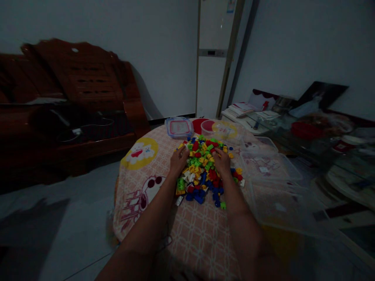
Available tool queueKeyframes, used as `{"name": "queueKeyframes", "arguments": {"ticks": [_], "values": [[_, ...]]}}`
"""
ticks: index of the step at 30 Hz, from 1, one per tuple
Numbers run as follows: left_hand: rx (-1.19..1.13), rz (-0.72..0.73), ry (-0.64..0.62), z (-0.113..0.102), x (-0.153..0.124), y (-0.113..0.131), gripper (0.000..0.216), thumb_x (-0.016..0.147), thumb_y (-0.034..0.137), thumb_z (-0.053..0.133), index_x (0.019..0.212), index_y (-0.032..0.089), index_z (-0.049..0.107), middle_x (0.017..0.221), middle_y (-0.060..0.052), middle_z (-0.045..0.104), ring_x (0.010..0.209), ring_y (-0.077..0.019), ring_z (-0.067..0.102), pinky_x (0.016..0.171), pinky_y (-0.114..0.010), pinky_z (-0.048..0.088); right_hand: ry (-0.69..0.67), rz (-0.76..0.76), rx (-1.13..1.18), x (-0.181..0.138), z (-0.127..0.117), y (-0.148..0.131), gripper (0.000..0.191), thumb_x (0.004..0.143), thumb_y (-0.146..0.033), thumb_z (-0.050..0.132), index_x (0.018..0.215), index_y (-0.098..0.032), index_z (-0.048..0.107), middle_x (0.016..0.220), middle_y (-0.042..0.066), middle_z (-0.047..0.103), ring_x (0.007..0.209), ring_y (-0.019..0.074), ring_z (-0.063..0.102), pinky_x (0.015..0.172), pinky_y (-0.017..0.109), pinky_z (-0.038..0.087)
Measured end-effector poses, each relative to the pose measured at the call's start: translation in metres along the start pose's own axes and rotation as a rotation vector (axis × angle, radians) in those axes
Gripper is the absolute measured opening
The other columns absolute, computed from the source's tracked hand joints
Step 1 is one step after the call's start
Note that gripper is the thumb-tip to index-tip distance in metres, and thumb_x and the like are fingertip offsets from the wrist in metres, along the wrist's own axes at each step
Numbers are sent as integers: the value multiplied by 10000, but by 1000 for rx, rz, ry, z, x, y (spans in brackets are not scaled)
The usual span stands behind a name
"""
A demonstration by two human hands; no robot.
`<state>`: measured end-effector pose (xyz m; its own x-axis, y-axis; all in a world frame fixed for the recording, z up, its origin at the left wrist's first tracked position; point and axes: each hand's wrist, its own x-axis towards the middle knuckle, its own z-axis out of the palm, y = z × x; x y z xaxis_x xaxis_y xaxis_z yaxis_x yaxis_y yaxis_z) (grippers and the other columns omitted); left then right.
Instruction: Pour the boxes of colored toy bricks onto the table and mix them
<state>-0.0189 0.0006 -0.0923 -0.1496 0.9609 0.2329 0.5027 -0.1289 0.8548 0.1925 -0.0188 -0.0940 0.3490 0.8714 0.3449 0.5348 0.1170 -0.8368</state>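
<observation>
A heap of small plastic building bricks [202, 166] in red, yellow, green, blue and white lies on the cloth-covered round table. At the heap's left edge is my left hand [178, 159], fingers reaching in among the bricks and somewhat apart. My right hand [222, 160] rests against the right side of the heap, its fingertips touching bricks near a red one. Neither hand visibly grips a brick, though the fingertips are small and dim here. Loose bricks trail toward me, among them a white one [179, 200] and a green one [223, 205].
Behind the heap stand a clear box with a blue rim [179, 128] and a round clear tub [207, 127]. Flat clear plastic containers [271, 166] lie along the right side of the table. A cluttered glass-topped table [281, 132] is farther right; a wooden bench [88, 86] is left.
</observation>
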Motion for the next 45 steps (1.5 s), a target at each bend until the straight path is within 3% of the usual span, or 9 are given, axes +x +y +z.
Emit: {"name": "queueKeyframes", "arguments": {"ticks": [5, 11, 19, 23, 27, 32, 35, 41, 45], "values": [[-91, 134, -19, 14, 13, 13, 493, 897, 447, 610, 1309, 188, 689, 1316, -119, 675, 1166, -277, 634, 1046, -437, 480, -51, -166, 156, -1, 3, -5, 336, 860, -298, 570, 1105, -180, 769, 1229, 104, 745, 1183, 240, 659, 1080, 400, 475], [-229, 294, -125, 10, 24, 33, 450, 939, 449, 534, 1247, 178, 717, 1266, -108, 711, 1187, -276, 640, 1057, -440, 486, -91, -324, 297, -6, -4, -21, 399, 934, -371, 502, 1207, -207, 742, 1291, 72, 723, 1255, 213, 630, 1124, 380, 444], [-220, 361, -77, -25, 15, 31, 511, 953, 529, 502, 1239, 162, 713, 1275, -113, 715, 1217, -280, 638, 1089, -439, 468, 74, -220, 229, -5, -12, -18, 459, 942, -424, 458, 1218, -183, 735, 1165, 103, 769, 912, 223, 742, 926, 364, 556], [-87, 375, -120, -52, -9, 22, 564, 946, 591, 496, 1298, 193, 685, 1347, -108, 675, 1253, -283, 612, 1113, -453, 448, 146, -162, 256, -2, -14, -15, 464, 899, -396, 452, 1166, -161, 751, 1101, 116, 783, 823, 219, 739, 831, 353, 580], [57, 457, -243, -66, -55, 15, 632, 925, 624, 542, 1423, 240, 596, 1453, -123, 590, 1346, -305, 537, 1146, -490, 410, 181, -81, 260, 0, -16, -14, 493, 863, -388, 440, 1148, -139, 756, 981, 116, 796, 710, 213, 718, 729, 340, 583], [341, 715, -431, -53, -115, 12, 840, 814, 712, 644, 1537, 326, 458, 1640, -126, 352, 1491, -398, 324, 1209, -625, 237, 216, -22, 285, 1, -18, -12, 533, 815, -397, 443, 1127, -101, 758, 939, 133, 792, 666, 215, 704, 671, 339, 579], [502, 805, -446, -40, -128, 11, 877, 766, 702, 704, 1537, 373, 445, 1672, -106, 289, 1512, -431, 259, 1206, -689, 134, 218, 0, 304, 2, -18, -11, 559, 805, -410, 449, 1135, -74, 750, 947, 150, 788, 667, 221, 706, 652, 339, 579], [543, 778, -351, -30, -100, 5, 666, 896, 567, 625, 1513, 357, 488, 1643, -105, 350, 1499, -383, 301, 1209, -650, 184, 209, 0, 269, 0, -18, -12, 533, 813, -382, 457, 1147, -95, 756, 928, 131, 792, 695, 225, 713, 684, 342, 585], [481, 734, -315, -26, -71, -1, 636, 873, 544, 664, 1461, 326, 560, 1602, -125, 410, 1470, -393, 336, 1174, -633, 288, 162, 26, 193, 1, -18, -8, 492, 823, -333, 456, 1136, -112, 764, 958, 124, 796, 805, 243, 734, 800, 369, 589]]}}
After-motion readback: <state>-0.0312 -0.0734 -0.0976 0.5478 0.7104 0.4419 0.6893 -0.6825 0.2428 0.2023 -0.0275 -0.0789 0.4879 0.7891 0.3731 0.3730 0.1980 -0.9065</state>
